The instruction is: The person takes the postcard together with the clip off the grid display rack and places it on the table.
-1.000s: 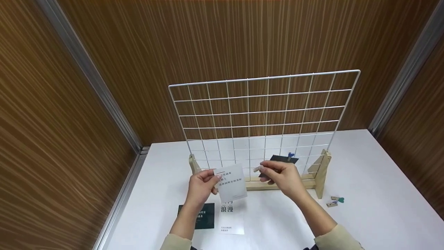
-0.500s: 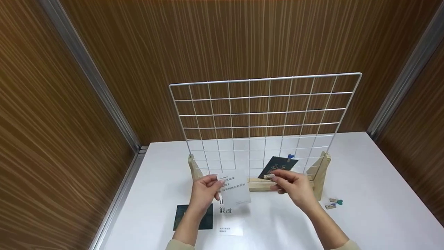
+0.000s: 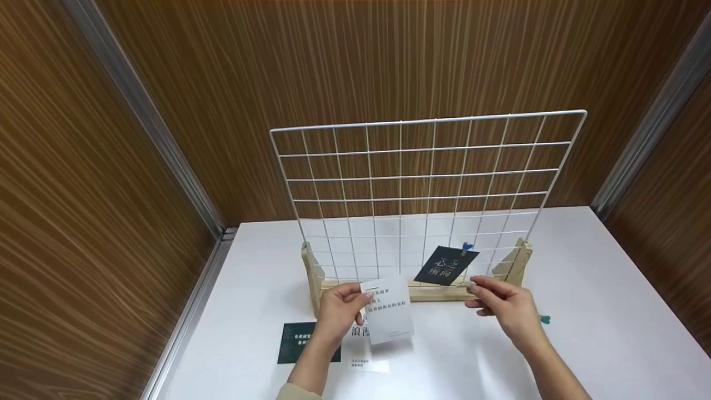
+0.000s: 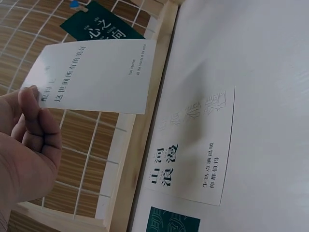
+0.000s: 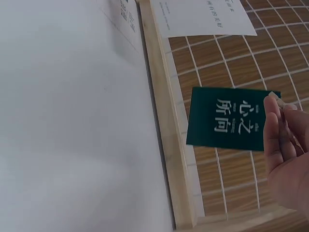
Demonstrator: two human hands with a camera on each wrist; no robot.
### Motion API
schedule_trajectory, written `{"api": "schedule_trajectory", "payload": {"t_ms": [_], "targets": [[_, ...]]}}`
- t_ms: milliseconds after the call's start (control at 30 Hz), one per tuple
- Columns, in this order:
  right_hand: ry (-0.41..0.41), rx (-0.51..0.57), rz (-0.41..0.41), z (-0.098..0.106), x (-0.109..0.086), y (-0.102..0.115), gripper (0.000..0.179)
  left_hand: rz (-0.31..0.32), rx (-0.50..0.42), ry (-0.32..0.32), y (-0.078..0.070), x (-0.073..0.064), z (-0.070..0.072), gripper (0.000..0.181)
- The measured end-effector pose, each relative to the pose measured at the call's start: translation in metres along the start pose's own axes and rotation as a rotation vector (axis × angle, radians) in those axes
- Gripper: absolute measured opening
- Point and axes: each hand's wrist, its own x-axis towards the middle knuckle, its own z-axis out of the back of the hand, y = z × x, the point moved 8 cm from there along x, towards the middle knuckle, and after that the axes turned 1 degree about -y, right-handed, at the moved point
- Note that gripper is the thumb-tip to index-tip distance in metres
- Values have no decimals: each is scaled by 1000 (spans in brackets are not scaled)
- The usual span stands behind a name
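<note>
In the head view my left hand (image 3: 338,312) pinches a white printed card (image 3: 389,314) by its left edge, in front of the lower part of a white wire grid (image 3: 433,120). My right hand (image 3: 508,311) pinches a small wooden clothespin (image 5: 276,96) between thumb and fingertips, mostly hidden by them. Left of that hand, a dark green card (image 3: 444,265) hangs tilted on the grid from a clothespin with a blue decoration (image 3: 466,248). In the right wrist view the fingertips overlap this green card's edge.
The grid stands in a wooden base (image 3: 439,295) on a white table (image 3: 233,333). Another dark green card (image 3: 291,347) and a white card (image 3: 372,365) lie in front of it, partly hidden. A green-topped clothespin (image 3: 545,319) shows beside the right wrist. Wood-grain panels (image 3: 139,250) enclose the table.
My right hand has moved rightward and slightly down with the clothespin, uncovering the hanging green card. My left hand has shifted a little right and down with the white card.
</note>
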Motion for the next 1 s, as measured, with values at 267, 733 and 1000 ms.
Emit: {"api": "schedule_trajectory", "payload": {"t_ms": [267,733,1000], "targets": [[-65,-2,-36,39,-5,-14,37,8,-44,39,11,2,-18,18],[-138,133,-82,100,-7,-39,19,65,-20,58,31,5,-35,13],[-160,80,-138,128,-12,-55,18,89,-15,60,37,6,-41,11]]}}
